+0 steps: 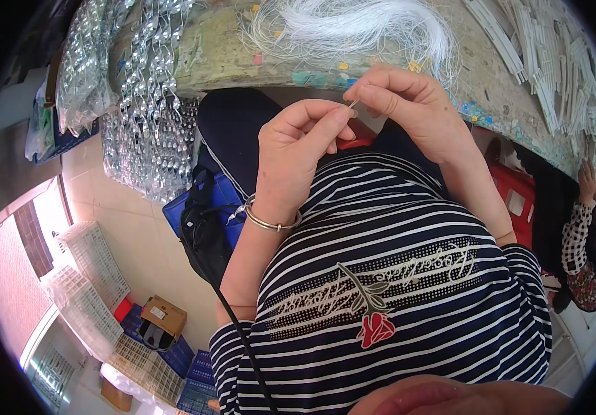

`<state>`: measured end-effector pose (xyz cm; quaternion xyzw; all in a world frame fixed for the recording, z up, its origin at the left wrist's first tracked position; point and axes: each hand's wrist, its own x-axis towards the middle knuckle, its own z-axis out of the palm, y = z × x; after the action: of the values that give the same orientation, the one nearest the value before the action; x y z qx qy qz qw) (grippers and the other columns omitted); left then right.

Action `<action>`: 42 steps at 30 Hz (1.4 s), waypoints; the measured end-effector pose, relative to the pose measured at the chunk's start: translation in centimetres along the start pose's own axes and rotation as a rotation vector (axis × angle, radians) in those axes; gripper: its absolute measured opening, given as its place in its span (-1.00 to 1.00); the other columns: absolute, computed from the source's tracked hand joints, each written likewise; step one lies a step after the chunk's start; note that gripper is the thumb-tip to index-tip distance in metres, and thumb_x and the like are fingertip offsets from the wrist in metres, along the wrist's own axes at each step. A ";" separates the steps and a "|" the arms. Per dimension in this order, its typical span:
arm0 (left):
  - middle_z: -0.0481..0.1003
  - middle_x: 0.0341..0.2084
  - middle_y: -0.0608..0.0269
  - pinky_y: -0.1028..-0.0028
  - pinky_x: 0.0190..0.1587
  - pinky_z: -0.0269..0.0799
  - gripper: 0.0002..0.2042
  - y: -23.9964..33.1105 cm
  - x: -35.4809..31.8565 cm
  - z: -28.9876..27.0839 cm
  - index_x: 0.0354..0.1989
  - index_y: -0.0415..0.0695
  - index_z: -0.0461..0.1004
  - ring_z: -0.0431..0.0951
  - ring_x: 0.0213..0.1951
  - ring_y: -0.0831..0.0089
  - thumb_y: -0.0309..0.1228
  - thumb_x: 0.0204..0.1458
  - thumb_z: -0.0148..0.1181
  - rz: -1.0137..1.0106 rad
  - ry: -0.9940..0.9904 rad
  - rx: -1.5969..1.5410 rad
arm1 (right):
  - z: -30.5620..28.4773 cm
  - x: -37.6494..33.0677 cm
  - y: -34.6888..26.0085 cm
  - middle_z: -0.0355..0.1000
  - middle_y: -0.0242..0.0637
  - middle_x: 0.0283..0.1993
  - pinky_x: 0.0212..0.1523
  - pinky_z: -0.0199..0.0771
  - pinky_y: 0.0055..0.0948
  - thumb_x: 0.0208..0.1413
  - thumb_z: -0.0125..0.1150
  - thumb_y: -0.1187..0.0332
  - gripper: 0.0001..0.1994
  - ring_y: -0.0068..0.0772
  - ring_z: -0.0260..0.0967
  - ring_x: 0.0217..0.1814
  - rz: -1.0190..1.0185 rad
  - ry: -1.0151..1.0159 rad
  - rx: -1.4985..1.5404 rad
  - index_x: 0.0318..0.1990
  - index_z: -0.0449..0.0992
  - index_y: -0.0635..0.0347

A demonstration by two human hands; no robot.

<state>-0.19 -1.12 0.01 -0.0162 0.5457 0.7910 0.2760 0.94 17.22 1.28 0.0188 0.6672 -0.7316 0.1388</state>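
Note:
My left hand (299,149), a metal bangle on its wrist, is closed in a pinch of thumb and forefinger. Just beside it my right hand (410,99) also pinches, its fingertips close to those of the left. Between the two sets of fingertips shows a short bit of a thin, pale strand (354,104); the rest is hidden or too fine to make out. Both hands hover over my lap at the near edge of the worktable. Beyond them on the table lies a loose bundle of fine white strands (360,24), some trailing toward the right hand.
Strings of shiny silver pieces (147,138) hang over the table's left edge. White strips (547,76) lie piled on the worktable (218,59) at the right. White plastic crates (90,266) and a cardboard box (164,316) stand lower left. A co-worker's hand (587,183) is at far right.

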 end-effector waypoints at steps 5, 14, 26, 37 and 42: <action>0.53 -0.51 0.27 0.72 -0.43 0.29 -0.88 -0.1 -0.1 0.0 -0.28 -0.26 0.52 0.42 -0.49 0.71 -0.50 0.04 0.16 0.040 0.032 0.073 | -0.4 0.0 0.8 0.41 -0.46 -0.30 -0.20 0.26 -0.63 0.19 0.02 0.24 -0.73 -0.69 0.25 -0.26 -0.037 -0.013 0.047 -0.17 0.55 0.24; 0.53 -0.53 0.30 0.72 -0.44 0.30 -0.90 0.0 0.0 0.1 -0.30 -0.25 0.52 0.46 -0.47 0.71 -0.50 0.04 0.16 0.065 0.015 0.154 | -0.2 0.1 0.4 0.42 -0.44 -0.27 -0.18 0.26 -0.63 0.11 0.13 0.37 -0.83 -0.65 0.28 -0.23 -0.009 -0.006 -0.020 -0.21 0.55 0.23; 0.54 -0.47 0.26 0.68 -0.29 0.42 -0.87 -0.3 0.3 -0.9 -0.28 -0.29 0.52 0.52 -0.38 0.62 -0.54 0.00 0.19 0.182 0.011 0.286 | -1.8 -0.6 -0.6 0.32 -0.44 -0.37 -0.23 0.24 -0.63 0.19 0.01 0.38 -0.89 -0.63 0.25 -0.32 -0.251 0.058 -0.502 -0.30 0.40 0.22; 0.54 -0.45 0.28 0.70 -0.37 0.38 -0.89 -0.6 0.1 0.3 -0.30 -0.29 0.53 0.51 -0.39 0.65 -0.55 0.01 0.18 0.167 0.077 0.185 | 0.1 -1.1 -1.0 0.43 -0.34 -0.14 -0.25 0.28 -0.66 0.26 -0.11 0.35 -0.82 -0.66 0.31 -0.27 -0.186 0.004 -0.141 -0.28 0.39 0.22; 0.54 -0.45 0.29 0.70 -0.38 0.35 -0.87 -0.3 0.0 0.1 -0.26 -0.28 0.52 0.48 -0.41 0.68 -0.51 0.04 0.17 0.126 0.075 0.185 | 0.5 -0.5 -0.3 0.41 -0.23 -0.15 -0.12 0.33 -0.46 0.04 0.09 0.54 -0.95 -0.28 0.34 -0.15 -0.638 0.011 -0.778 -0.33 0.40 0.22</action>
<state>-0.05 -0.99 -0.24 0.0140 0.6262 0.7519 0.2056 1.40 16.82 1.76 -0.2354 0.8638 -0.4345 -0.0984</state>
